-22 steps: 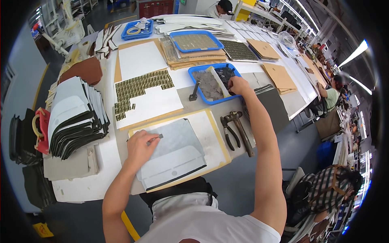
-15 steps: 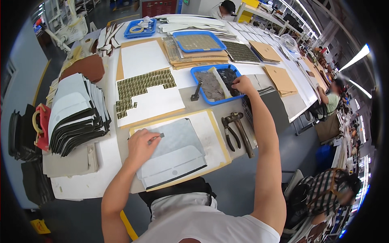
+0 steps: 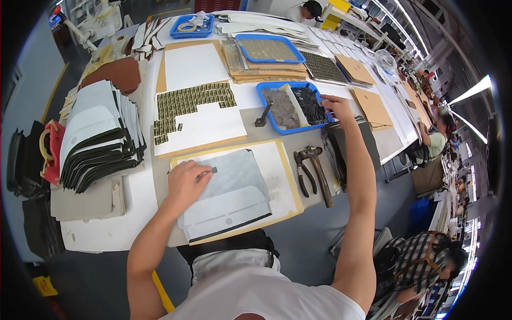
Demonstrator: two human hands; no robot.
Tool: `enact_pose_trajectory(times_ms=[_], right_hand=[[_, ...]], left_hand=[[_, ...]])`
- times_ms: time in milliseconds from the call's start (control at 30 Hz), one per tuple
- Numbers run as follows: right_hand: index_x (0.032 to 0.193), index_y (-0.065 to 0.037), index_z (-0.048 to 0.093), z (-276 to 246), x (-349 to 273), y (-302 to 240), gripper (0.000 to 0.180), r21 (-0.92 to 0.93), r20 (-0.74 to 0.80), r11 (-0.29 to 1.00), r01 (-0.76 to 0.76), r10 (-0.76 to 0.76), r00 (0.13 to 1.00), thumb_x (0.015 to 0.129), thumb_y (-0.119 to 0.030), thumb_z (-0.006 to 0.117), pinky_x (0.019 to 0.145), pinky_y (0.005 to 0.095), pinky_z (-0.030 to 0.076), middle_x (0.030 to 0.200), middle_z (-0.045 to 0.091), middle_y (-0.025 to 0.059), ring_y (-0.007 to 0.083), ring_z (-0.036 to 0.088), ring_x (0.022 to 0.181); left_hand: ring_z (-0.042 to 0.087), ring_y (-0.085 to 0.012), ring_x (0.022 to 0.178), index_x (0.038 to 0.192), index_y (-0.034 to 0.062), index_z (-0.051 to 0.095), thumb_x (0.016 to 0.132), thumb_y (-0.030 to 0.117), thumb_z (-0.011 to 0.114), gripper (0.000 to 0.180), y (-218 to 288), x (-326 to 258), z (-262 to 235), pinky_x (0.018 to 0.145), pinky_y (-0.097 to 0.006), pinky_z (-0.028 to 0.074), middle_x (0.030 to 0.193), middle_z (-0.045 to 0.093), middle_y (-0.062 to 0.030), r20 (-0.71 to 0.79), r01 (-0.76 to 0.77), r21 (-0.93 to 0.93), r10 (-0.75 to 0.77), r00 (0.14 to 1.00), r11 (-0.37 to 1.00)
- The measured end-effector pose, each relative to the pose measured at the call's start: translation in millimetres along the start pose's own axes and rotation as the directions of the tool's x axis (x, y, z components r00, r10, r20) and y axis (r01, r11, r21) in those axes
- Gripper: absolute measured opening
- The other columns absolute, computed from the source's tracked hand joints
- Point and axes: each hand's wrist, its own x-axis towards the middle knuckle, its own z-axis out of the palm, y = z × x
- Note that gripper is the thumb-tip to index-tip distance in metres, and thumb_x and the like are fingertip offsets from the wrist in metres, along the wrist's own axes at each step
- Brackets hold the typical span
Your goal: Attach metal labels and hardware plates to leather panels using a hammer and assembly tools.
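My left hand [image 3: 188, 184] rests over the upper left of a light grey flap-shaped panel [image 3: 234, 175], pinching a small dark grey square piece [image 3: 214, 170] between thumb and fingers. The panel lies on a white board [image 3: 282, 176] with yellow tape along its edges. My right hand [image 3: 339, 109] is at the right rim of a blue tray [image 3: 261, 97], fingers curled; whatever they hold is too small to make out. Inside the tray, a pale divider separates grey pieces [image 3: 281, 111] from black pieces [image 3: 310, 106].
Pliers [image 3: 304, 176] and a hammer [image 3: 320, 176] lie right of the board. A dark metal stamp [image 3: 263, 116] stands beside the tray. Small metallic pieces [image 3: 194, 98] cover part of a white sheet. Stacked panels [image 3: 98, 141] are at left; another blue tray [image 3: 269, 49] sits farther back.
My right hand has moved from over the black pieces to the tray's right rim. My left hand stays at the panel with the grey piece. The view has shifted slightly.
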Motion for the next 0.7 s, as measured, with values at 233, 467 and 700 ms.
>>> enact_pose_trajectory(times_ms=[233, 467, 700], right_hand=[[0.12, 0.001, 0.072, 63, -75, -51, 0.027, 0.502, 0.124, 0.864, 0.038, -0.115, 0.986, 0.095, -0.009, 0.068, 0.063, 0.0251, 0.049, 0.095, 0.075, 0.0054, 0.0088, 0.063, 0.076], [0.1, 0.004, 0.077, 188, -175, -74, 0.013, 0.414, 0.417, 0.905, 0.095, -0.281, 0.864, 0.089, 0.0, 0.073, 0.063, 0.0241, 0.053, 0.082, 0.074, 0.007, 0.0108, 0.065, 0.068], [0.096, 0.003, 0.076, 252, -186, -60, 0.01, 0.301, 0.604, 0.95, -0.082, -0.124, 0.787, 0.09, -0.005, 0.073, 0.057, 0.0232, 0.05, 0.077, 0.071, 0.0048, 0.0084, 0.062, 0.064]], left_hand=[[0.064, -0.0259, 0.078, 0.093, 0.0111, 0.079, 0.083, 0.02, 0.079, 0.013, -2, -1, -6, 0.07, -0.04, 0.05, 0.078, 0.066, -0.0038, -0.002, 0.02, 0.047, -0.02, 1.0, 0.999], [0.063, -0.0254, 0.077, 0.108, 0.0099, 0.075, 0.081, 0.015, 0.078, 0.027, -6, 2, -7, 0.07, -0.039, 0.05, 0.082, 0.065, -0.0046, 0.054, -0.009, -0.052, 0.012, 0.998, 0.999], [0.062, -0.0261, 0.077, 0.107, 0.0076, 0.073, 0.079, 0.012, 0.079, 0.029, -12, -2, -10, 0.071, -0.039, 0.051, 0.086, 0.066, -0.0063, 0.059, 0.055, -0.124, -0.048, 0.997, 0.991]])
